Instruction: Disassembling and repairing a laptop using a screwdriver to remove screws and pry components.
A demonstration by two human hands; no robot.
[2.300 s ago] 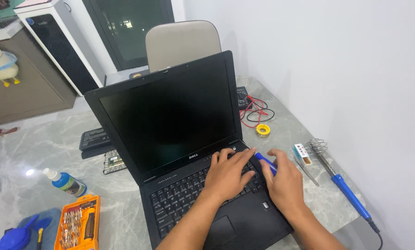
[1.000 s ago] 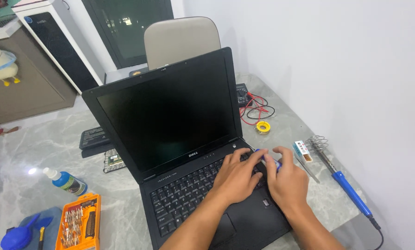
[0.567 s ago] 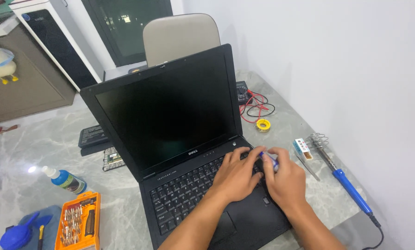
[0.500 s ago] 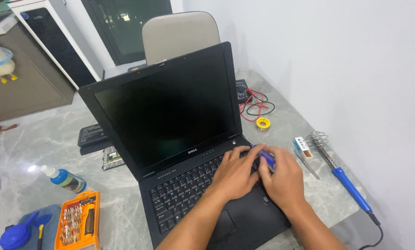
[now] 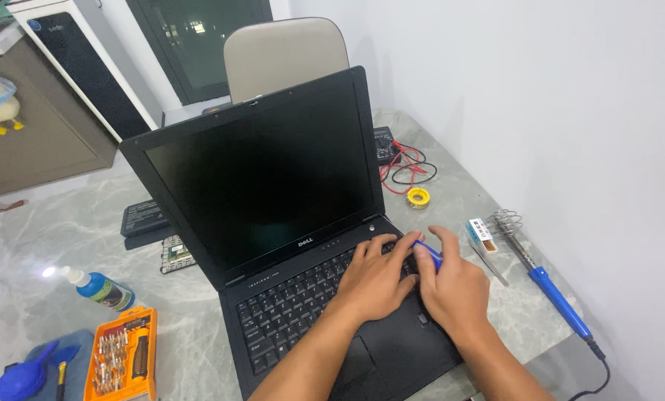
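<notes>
Now a small white box (image 5: 481, 235) with coloured marks lies on the grey surface (image 5: 458, 200), right of the black laptop (image 5: 288, 223). Right hand (image 5: 455, 286) fingers pinch a blue tool (image 5: 429, 253) over the keys; left hand (image 5: 377, 278) lies flat beside it.

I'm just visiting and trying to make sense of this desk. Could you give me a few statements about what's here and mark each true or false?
1. The laptop is open and its screen is dark. True.
2. The right hand holds a small blue tool over the keyboard's right side. True.
3. The left hand rests on the orange screwdriver-bit case. False: it lies on the keyboard, beside the right hand; the case sits apart at the table's left.
4. The blue-handled soldering iron lies left of the laptop. False: it lies to the right, near the wall.
5. A yellow ring-shaped roll lies by the red and black leads. True.
</notes>
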